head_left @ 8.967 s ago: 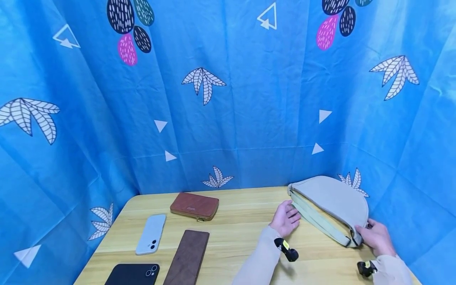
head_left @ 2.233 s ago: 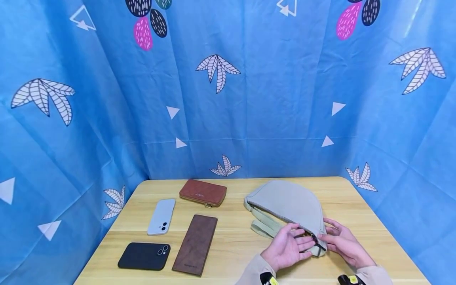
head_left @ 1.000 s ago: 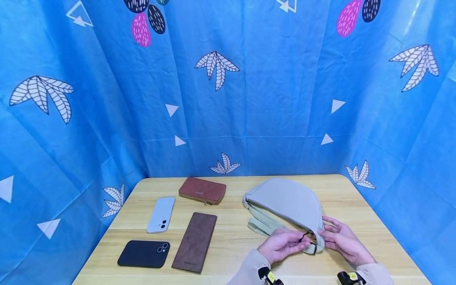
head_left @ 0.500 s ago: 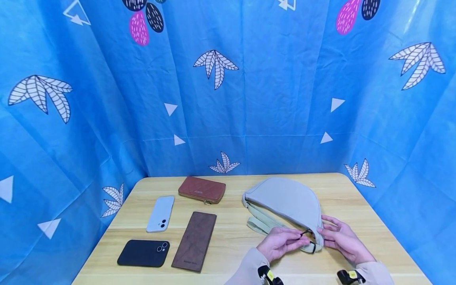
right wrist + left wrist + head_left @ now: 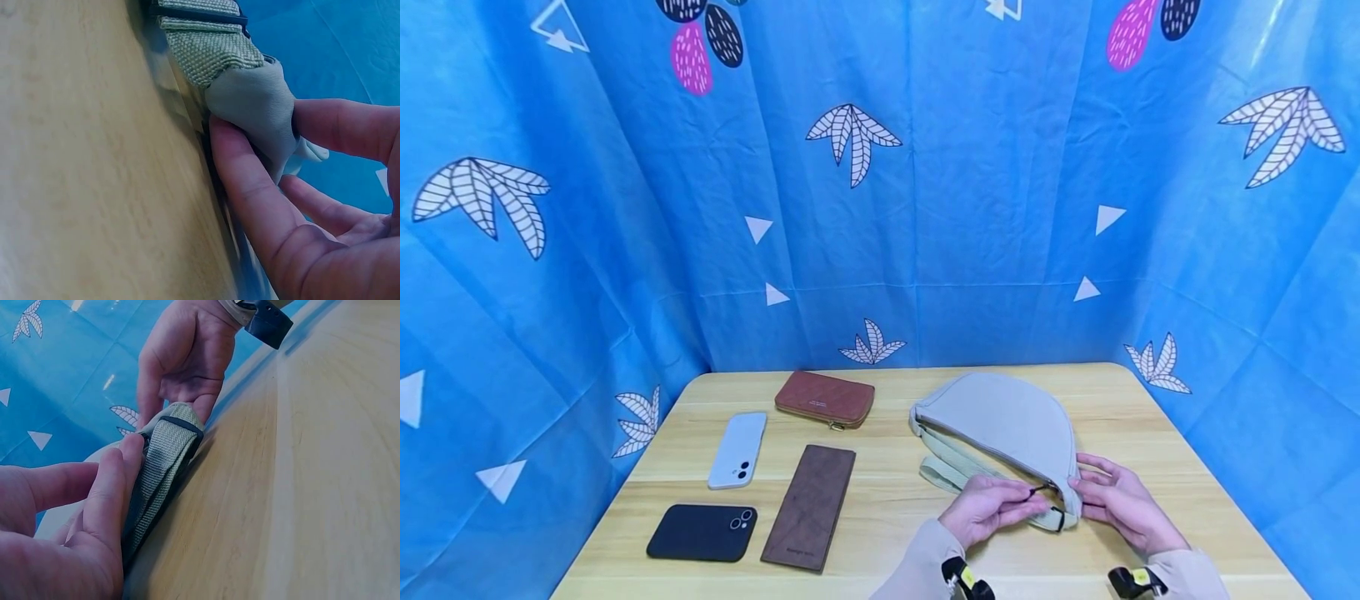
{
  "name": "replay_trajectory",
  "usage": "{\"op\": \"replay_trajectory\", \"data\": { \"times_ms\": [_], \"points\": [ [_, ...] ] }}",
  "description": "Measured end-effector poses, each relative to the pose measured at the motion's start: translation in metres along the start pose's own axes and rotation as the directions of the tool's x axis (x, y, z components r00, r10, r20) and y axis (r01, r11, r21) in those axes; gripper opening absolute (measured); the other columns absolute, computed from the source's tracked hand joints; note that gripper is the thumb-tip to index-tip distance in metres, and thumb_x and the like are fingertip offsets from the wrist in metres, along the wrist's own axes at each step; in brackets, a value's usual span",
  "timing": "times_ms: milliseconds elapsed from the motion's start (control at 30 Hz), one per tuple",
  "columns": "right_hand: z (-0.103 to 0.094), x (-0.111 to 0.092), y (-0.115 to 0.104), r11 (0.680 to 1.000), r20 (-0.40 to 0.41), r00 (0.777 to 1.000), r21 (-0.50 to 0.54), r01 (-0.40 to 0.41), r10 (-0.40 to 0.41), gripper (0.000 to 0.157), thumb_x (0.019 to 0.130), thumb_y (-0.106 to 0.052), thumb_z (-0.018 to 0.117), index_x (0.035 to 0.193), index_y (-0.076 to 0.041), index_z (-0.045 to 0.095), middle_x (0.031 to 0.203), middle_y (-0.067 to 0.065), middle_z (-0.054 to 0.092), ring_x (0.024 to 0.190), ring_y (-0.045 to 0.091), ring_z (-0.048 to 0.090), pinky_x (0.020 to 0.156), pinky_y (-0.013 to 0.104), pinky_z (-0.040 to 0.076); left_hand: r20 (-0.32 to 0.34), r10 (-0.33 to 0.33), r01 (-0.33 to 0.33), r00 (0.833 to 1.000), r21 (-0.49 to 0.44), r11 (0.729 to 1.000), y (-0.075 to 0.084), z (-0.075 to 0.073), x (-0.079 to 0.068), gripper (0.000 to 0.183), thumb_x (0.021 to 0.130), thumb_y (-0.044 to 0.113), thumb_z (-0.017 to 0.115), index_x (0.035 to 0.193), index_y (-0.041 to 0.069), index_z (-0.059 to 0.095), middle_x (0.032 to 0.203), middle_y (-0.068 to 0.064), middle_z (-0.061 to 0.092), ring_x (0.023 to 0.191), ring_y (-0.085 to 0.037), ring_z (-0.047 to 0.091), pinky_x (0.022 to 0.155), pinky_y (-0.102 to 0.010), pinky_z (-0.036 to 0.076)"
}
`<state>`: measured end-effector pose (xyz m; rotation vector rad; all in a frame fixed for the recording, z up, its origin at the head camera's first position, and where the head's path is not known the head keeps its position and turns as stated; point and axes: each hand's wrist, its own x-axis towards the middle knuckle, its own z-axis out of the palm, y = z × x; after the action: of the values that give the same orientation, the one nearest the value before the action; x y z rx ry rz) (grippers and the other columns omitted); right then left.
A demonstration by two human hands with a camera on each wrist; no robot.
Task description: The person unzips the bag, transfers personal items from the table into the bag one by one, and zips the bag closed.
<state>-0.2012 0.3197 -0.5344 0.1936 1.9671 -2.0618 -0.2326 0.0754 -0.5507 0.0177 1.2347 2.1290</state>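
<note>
A grey half-moon belt bag (image 5: 1007, 421) lies on the right half of the table, its zipped edge towards me. My left hand (image 5: 977, 510) pinches the dark zipper pull (image 5: 1040, 491) near the bag's right end. Thumb and fingers of my right hand (image 5: 1123, 504) hold that same end from the other side. In the right wrist view the right hand (image 5: 300, 244) grips the bag's fabric corner (image 5: 253, 103), just below a black strap slider (image 5: 200, 15). The pale green strap (image 5: 946, 473) lies folded in front of the bag, and the left wrist view shows its webbing (image 5: 164, 447) close to the left fingers.
Left of the bag lie a reddish-brown zip wallet (image 5: 825, 398), a long dark brown wallet (image 5: 809, 508), a light-coloured phone (image 5: 737, 450) and a black phone (image 5: 702, 532). A blue patterned curtain (image 5: 955, 225) rises behind the wooden table (image 5: 880, 575) and along both sides.
Since the earliest frame the bag has come left, away from the right-hand curtain. My left fingers, extended about two seconds ago, have closed on the zipper pull; the right hand stays at the bag's end.
</note>
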Motion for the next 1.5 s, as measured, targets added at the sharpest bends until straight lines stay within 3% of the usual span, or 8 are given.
{"op": "replay_trajectory", "data": {
  "times_ms": [533, 1500],
  "points": [
    [0.004, 0.001, -0.003, 1.0, -0.081, 0.997, -0.01, -0.022, 0.021, 0.078, 0.1, -0.01, 0.066, 0.158, 0.007, 0.017, 0.107, -0.003, 0.07, 0.093, 0.012, 0.075, 0.084, 0.035, 0.065, -0.034, 0.015, -0.014, 0.999, 0.013, 1.0, 0.004, -0.006, 0.004, 0.023, 0.093, -0.01, 0.064, 0.115, -0.016, 0.068, 0.111, -0.035, 0.071, 0.108, -0.039, 0.074, 0.091, -0.029, 0.061],
    [0.004, -0.003, -0.003, 0.999, -0.072, 0.997, 0.039, -0.015, 0.018, 0.076, 0.098, -0.007, 0.067, 0.157, 0.007, 0.021, 0.103, -0.002, 0.072, 0.092, 0.013, 0.075, 0.085, 0.035, 0.065, -0.06, 0.038, -0.04, 0.997, -0.027, 0.999, 0.008, -0.011, 0.007, 0.023, 0.092, -0.012, 0.063, 0.114, -0.017, 0.068, 0.112, -0.036, 0.071, 0.108, -0.041, 0.074, 0.093, -0.032, 0.061]
  ]
}}
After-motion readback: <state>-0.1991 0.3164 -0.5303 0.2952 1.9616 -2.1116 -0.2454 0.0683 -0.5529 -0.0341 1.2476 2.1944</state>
